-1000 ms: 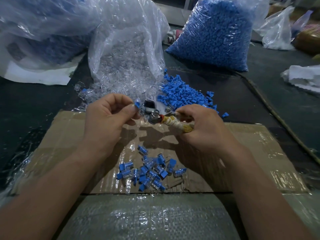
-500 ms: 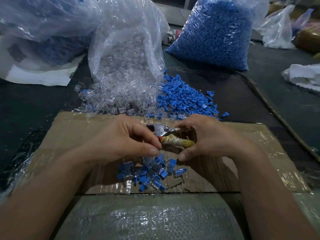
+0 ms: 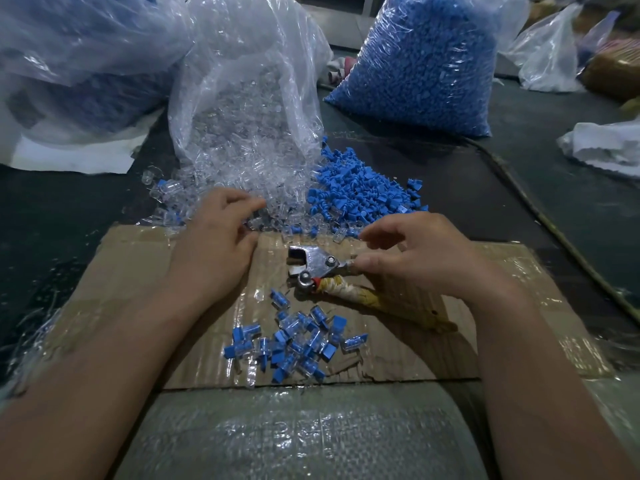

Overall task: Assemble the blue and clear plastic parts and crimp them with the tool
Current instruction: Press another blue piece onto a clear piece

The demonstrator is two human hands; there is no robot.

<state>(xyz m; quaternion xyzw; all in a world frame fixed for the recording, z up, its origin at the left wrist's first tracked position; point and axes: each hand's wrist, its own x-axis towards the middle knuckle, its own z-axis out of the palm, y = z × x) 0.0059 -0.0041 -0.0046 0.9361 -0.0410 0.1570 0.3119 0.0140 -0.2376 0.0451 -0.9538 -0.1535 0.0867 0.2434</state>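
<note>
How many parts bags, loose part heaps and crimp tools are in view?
Clear plastic bags visibly holding parts: 3
Loose heaps of small plastic parts, one clear, one blue, one assembled: 3
Metal crimping tool with wrapped handles: 1
Total: 7

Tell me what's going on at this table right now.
A person is assembling small plastic pieces. The left hand reaches into the loose clear parts spilling from a bag; whether it has one is unclear. The right hand holds the crimping tool by one handle, down on the cardboard. Assembled blue-and-clear pieces lie in a pile nearer the person.
</note>
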